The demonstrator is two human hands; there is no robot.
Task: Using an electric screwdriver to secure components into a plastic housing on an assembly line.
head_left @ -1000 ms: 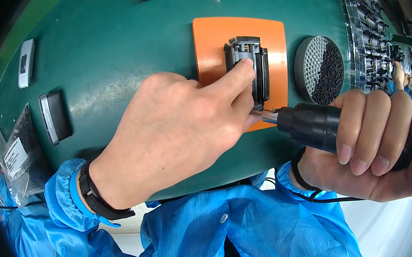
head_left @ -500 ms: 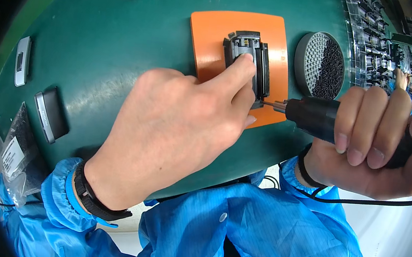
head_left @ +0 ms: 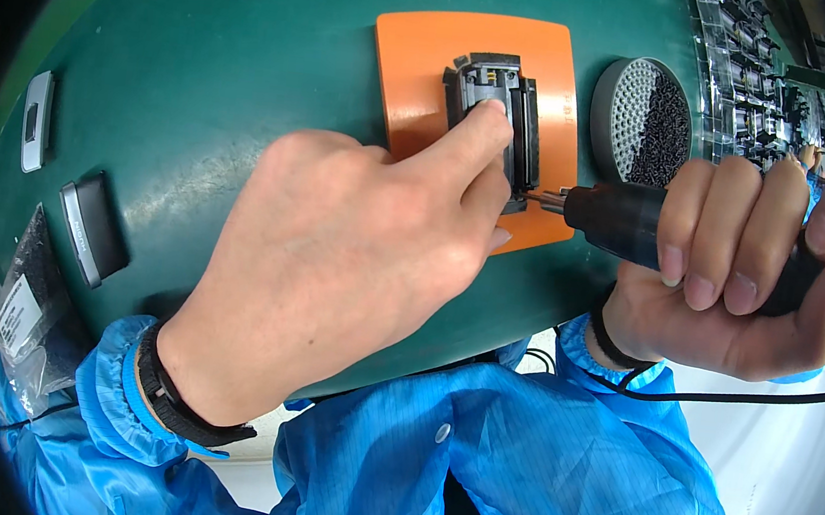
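A black plastic housing (head_left: 525, 119) with small gold contacts at its far end lies on an orange pad (head_left: 416, 77). My left hand (head_left: 356, 221) holds it down, the index fingertip pressed on its middle and the thumb by its near end. The other fingers are mostly hidden under the hand. My right hand (head_left: 744, 262) is wrapped round a black electric screwdriver (head_left: 618, 217). The screwdriver lies almost level, its metal bit reaching the near right corner of the housing. Whether a screw sits at the tip is too small to tell.
Right of the pad stands a round grey dish (head_left: 607, 127) of small black screws. Clear trays (head_left: 743, 81) of black parts line the far right. Grey-and-black casings (head_left: 99, 230) and a plastic bag (head_left: 34, 318) lie at left. A cable (head_left: 719, 399) hangs near my right wrist.
The screwdriver and my right hand have shifted slightly left and up in view. My left hand keeps its hold on the housing. The whole scene has slid a little as the view moved.
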